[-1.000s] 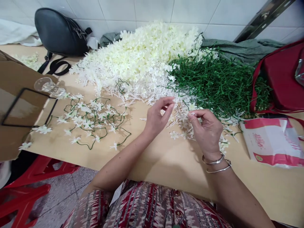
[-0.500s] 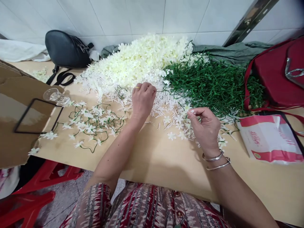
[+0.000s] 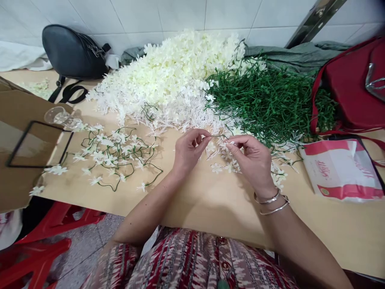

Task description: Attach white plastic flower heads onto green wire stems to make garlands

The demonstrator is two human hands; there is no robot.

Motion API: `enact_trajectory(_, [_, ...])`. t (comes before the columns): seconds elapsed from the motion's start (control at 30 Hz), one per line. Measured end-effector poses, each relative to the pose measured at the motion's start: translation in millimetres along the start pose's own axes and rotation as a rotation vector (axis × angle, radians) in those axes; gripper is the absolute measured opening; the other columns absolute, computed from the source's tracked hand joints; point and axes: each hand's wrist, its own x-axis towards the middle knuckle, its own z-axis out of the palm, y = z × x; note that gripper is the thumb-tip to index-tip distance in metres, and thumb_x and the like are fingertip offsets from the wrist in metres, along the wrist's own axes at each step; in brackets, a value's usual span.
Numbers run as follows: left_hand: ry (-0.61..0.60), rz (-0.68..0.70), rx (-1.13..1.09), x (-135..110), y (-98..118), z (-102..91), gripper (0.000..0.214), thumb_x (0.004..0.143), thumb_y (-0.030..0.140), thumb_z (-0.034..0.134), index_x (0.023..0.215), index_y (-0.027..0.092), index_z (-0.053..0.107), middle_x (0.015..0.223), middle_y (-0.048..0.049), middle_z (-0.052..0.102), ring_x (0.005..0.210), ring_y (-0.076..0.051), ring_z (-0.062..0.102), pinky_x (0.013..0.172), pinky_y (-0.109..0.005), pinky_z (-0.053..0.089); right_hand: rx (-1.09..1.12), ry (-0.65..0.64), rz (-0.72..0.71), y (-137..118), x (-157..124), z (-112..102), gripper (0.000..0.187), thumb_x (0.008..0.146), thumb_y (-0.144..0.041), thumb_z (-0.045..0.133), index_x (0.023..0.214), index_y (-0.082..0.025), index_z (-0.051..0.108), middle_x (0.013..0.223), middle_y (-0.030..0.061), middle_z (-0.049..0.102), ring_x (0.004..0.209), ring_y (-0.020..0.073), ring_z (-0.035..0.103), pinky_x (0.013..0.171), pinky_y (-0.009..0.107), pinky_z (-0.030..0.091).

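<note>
My left hand (image 3: 192, 150) is closed in a pinch on the end of a thin green plastic stem (image 3: 215, 136). The stem runs across the short gap towards my right hand (image 3: 252, 158), whose thumb and forefinger are pressed together on a small white flower piece (image 3: 231, 143). Whether stem and flower piece are joined, I cannot tell. Just behind both hands spreads a heap of cream artificial flowers (image 3: 183, 68) with white stalks at its front. Loose white blossoms (image 3: 216, 167) lie beneath my right hand. On the left rests a cluster of green stems with white flowers (image 3: 111, 154).
A mound of green stems (image 3: 264, 102) stands at the back right, beside a red bag (image 3: 350, 86). A pink and white packet (image 3: 343, 170) lies in front of it. At left are a black bag (image 3: 73, 52), a clear plastic cup (image 3: 61, 117) and a cardboard box (image 3: 30, 148).
My left hand has come back from the flower heap to the right, close to my right hand, and now pinches a green stem. The right hand has shifted slightly left, still pinching the white piece.
</note>
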Motion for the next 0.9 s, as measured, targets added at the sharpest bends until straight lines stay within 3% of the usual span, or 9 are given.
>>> enact_trajectory(0.07, [-0.045, -0.084, -0.052, 0.5, 3.6, -1.9, 0.021, 0.096, 0.041, 0.073, 0.095, 0.02, 0.076, 0.069, 0.0031, 0.063, 0.054, -0.008, 0.048, 0.057, -0.023, 0.039, -0.149, -0.025, -0.189, -3.9, -2.0, -0.2, 0.011, 0.097, -0.018, 0.07, 0.1, -0.027, 0.074, 0.096, 0.0029, 0.081, 0.093, 0.0232, 0.076, 0.085, 0.042, 0.059])
enact_trajectory(0.17, [-0.155, -0.217, -0.303, 2.7, 7.5, -3.2, 0.038, 0.097, 0.056, 0.068, 0.099, 0.019, 0.076, 0.094, -0.0046, 0.078, 0.061, -0.009, 0.063, 0.059, -0.023, 0.046, -0.317, -0.123, -0.445, -6.5, -5.1, 1.2, 0.018, 0.099, -0.013, 0.067, 0.108, -0.029, 0.073, 0.106, 0.0036, 0.083, 0.099, 0.0239, 0.076, 0.089, 0.043, 0.057])
enact_trajectory(0.23, [-0.175, -0.293, -0.496, 3.9, 6.9, -1.7, 0.043, 0.089, 0.06, 0.077, 0.097, 0.018, 0.076, 0.1, -0.0067, 0.079, 0.072, -0.012, 0.07, 0.068, -0.024, 0.052, -0.385, -0.172, -0.518, -4.7, -7.3, 3.5, 0.021, 0.1, -0.013, 0.066, 0.112, -0.028, 0.072, 0.111, 0.0037, 0.083, 0.102, 0.024, 0.075, 0.089, 0.042, 0.056])
enact_trajectory(0.37, [-0.122, -0.411, -0.696, 5.5, 1.0, 1.1, 0.045, 0.07, 0.047, 0.096, 0.096, 0.018, 0.075, 0.086, -0.002, 0.079, 0.079, -0.013, 0.073, 0.08, -0.026, 0.056, -0.424, -0.24, -0.568, -0.8, -10.1, 8.0, 0.019, 0.101, -0.013, 0.065, 0.113, -0.026, 0.071, 0.111, 0.0045, 0.083, 0.103, 0.024, 0.075, 0.086, 0.042, 0.055])
enact_trajectory(0.43, [-0.117, -0.434, -0.739, 6.3, -2.0, 0.0, 0.046, 0.069, 0.046, 0.097, 0.1, 0.019, 0.076, 0.085, -0.0013, 0.079, 0.08, -0.013, 0.074, 0.083, -0.027, 0.057, -0.335, -0.268, -0.492, -2.4, -9.9, 8.5, 0.016, 0.1, -0.014, 0.067, 0.11, -0.026, 0.072, 0.118, 0.0059, 0.081, 0.105, 0.0241, 0.074, 0.089, 0.044, 0.056])
enact_trajectory(0.53, [-0.159, -0.428, -0.754, 7.5, -4.5, -3.6, 0.045, 0.071, 0.05, 0.095, 0.096, 0.017, 0.077, 0.082, -0.0012, 0.077, 0.077, -0.013, 0.072, 0.082, -0.028, 0.058, -0.026, -0.219, -0.207, -6.2, -7.7, 6.6, 0.012, 0.097, -0.019, 0.072, 0.103, -0.029, 0.075, 0.128, 0.0059, 0.075, 0.112, 0.0238, 0.072, 0.098, 0.047, 0.058])
enact_trajectory(0.63, [-0.234, -0.418, -0.745, 7.9, -2.9, -6.1, 0.045, 0.071, 0.052, 0.094, 0.088, 0.016, 0.075, 0.078, 0.0, 0.073, 0.069, -0.011, 0.069, 0.074, -0.025, 0.057, 0.259, -0.081, 0.048, -4.4, -4.2, 3.4, 0.006, 0.095, -0.026, 0.076, 0.097, -0.031, 0.077, 0.114, 0.0037, 0.076, 0.109, 0.023, 0.071, 0.099, 0.045, 0.058])
enact_trajectory(0.73, [-0.314, -0.415, -0.739, 6.6, 1.4, -5.2, 0.046, 0.072, 0.054, 0.093, 0.085, 0.015, 0.072, 0.078, 0.0009, 0.07, 0.066, -0.009, 0.066, 0.068, -0.023, 0.054, 0.452, -0.034, 0.253, 3.2, -1.8, 2.3, 0.005, 0.09, -0.034, 0.082, 0.091, -0.032, 0.078, 0.107, 0.0027, 0.075, 0.104, 0.0222, 0.07, 0.1, 0.043, 0.057])
enact_trajectory(0.9, [-0.389, -0.389, -0.72, 2.5, 6.9, 0.2, 0.046, 0.075, 0.054, 0.091, 0.085, 0.015, 0.07, 0.072, 0.0025, 0.065, 0.063, -0.007, 0.062, 0.062, -0.02, 0.048, 0.618, -0.072, 0.466, 10.1, -1.9, 4.4, 0.014, 0.081, -0.04, 0.09, 0.082, -0.033, 0.079, 0.106, 0.0017, 0.073, 0.084, 0.0175, 0.065, 0.075, 0.035, 0.059])
